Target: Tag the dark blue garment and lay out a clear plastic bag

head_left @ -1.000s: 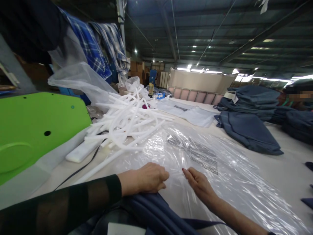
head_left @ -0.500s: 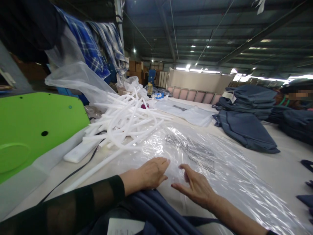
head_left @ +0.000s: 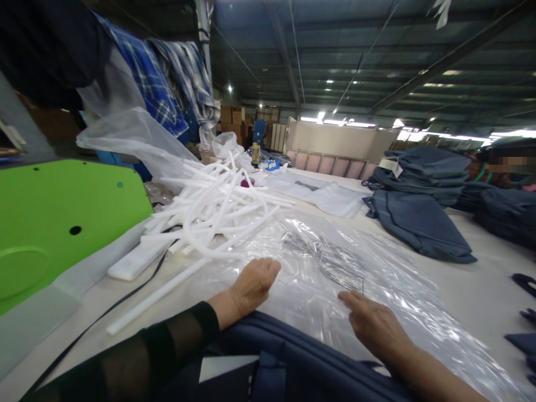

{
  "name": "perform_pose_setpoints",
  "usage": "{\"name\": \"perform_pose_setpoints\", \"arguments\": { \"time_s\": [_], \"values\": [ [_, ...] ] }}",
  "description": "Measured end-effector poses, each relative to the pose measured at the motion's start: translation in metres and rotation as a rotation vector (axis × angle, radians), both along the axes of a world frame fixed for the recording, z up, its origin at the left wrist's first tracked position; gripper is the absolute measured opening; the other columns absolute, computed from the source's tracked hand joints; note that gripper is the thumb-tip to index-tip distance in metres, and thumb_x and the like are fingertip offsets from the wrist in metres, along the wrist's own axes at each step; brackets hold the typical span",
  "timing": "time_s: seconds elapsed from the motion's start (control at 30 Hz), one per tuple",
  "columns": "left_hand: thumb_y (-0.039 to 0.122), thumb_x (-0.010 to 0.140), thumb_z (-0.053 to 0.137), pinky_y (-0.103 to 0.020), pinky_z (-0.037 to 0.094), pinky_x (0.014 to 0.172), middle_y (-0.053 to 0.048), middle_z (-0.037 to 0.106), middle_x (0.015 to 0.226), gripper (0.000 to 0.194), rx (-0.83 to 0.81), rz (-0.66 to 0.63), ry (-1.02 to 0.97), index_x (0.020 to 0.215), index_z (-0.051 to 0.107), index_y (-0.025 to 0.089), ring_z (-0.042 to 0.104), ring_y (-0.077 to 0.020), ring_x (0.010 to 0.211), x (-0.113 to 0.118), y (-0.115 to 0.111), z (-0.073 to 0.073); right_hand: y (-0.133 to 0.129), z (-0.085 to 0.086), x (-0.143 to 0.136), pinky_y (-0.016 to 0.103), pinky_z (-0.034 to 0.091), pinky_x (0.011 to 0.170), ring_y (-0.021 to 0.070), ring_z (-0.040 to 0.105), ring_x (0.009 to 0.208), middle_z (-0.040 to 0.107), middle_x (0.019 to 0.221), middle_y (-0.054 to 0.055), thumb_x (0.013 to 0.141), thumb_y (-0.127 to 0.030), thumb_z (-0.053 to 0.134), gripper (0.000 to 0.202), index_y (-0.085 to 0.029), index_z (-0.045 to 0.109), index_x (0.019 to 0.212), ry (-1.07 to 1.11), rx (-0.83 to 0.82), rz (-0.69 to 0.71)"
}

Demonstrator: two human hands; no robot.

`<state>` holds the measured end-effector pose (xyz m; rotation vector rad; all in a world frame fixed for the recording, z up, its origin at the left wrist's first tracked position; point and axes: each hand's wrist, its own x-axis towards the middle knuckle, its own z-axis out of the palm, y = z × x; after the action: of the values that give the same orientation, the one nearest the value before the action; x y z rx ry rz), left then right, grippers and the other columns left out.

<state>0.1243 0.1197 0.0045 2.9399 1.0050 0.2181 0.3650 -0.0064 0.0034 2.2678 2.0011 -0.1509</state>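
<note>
A clear plastic bag (head_left: 305, 268) with printed dark text lies spread on the table. My left hand (head_left: 255, 285) is closed, its fingers pinching the near edge of the plastic. Farther right, my right hand (head_left: 372, 321) is pinched on the same plastic bag, index finger and thumb toward the printed patch. Just below both hands, at the bottom of the view, is a dark navy fabric bag (head_left: 310, 352) with a strap and a white label (head_left: 228, 365). Its lower part is cut off by the frame.
White foam tubes (head_left: 213, 206) are heaped to the left, beside a white block (head_left: 136, 259) and a black strap (head_left: 109, 310). A bright green panel (head_left: 71, 195) stands at far left. Navy bags (head_left: 422, 223) are stacked on the right. A person sits at far right.
My hands have moved apart, the right one to the right and the left slightly left, and their fingers have closed on the plastic. The navy bag shows more at the bottom.
</note>
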Motion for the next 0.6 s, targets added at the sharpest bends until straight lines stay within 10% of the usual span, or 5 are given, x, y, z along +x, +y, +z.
{"name": "perform_pose_setpoints", "arguments": {
  "time_s": [0.3,0.6],
  "values": [
    [-0.004,0.073,0.04,-0.031,0.048,0.083,-0.007,0.063,0.093,0.034,-0.07,-0.015,0.054,0.097,0.053,0.017,0.061,-0.0212,0.089,0.004,0.004,-0.019,-0.087,-0.036,0.128,0.037,0.049,0.083,0.0262,0.065,0.095,0.07,0.099,0.005,0.069,-0.021,0.045,0.034,-0.028,0.07,0.09,0.191,-0.002,-0.376],
    [0.004,0.084,0.029,-0.035,0.046,0.079,-0.014,0.059,0.11,0.034,-0.017,0.498,0.004,0.11,0.049,0.013,0.062,-0.0246,0.094,-0.081,0.051,-0.023,-0.178,-0.088,0.176,0.036,0.052,0.075,0.026,0.067,0.083,0.071,0.083,0.0,0.07,-0.055,0.038,0.035,-0.038,0.069,0.074,0.385,0.266,-0.506]
  ]
}}
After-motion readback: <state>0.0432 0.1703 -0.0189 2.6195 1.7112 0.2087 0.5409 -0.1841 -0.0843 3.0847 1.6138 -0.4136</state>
